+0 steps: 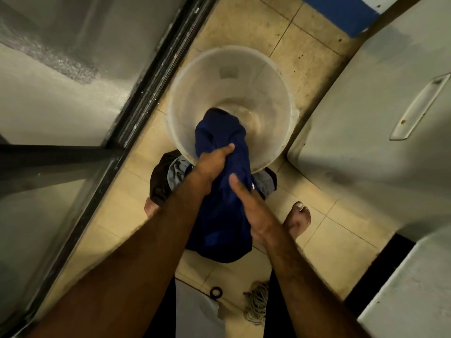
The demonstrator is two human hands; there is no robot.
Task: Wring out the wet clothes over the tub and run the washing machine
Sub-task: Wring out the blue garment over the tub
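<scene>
Cloth takes up only the near side of the round, translucent white plastic tub, which stands on the beige tiled floor. What hangs into it is the far end of a dark blue garment, draped over the near rim and reaching toward the bottom. The rest of the tub's bottom shows pale and brownish, perhaps with a little cloudy water, though I cannot be sure. The bulk of the garment is bunched in a thick roll above the floor on the near side of the tub, between the person's two bare forearms.

The left hand is clamped on the roll just at the tub's rim, its fingers curled tight round the cloth and the thumb laid across the top. The right hand grips the same roll a little nearer the body, close beside the left. Its thumb lies straight along the fabric, and its fingers wrap away round the far side, out of sight.

Just beside the tub's near edge, partly under it, lies a heap of brown and grey clothes on the tiles. One bare foot stands to the right of the garment. A white appliance with a long handle fills the right side, and a dark-framed frosted glass door the left.
</scene>
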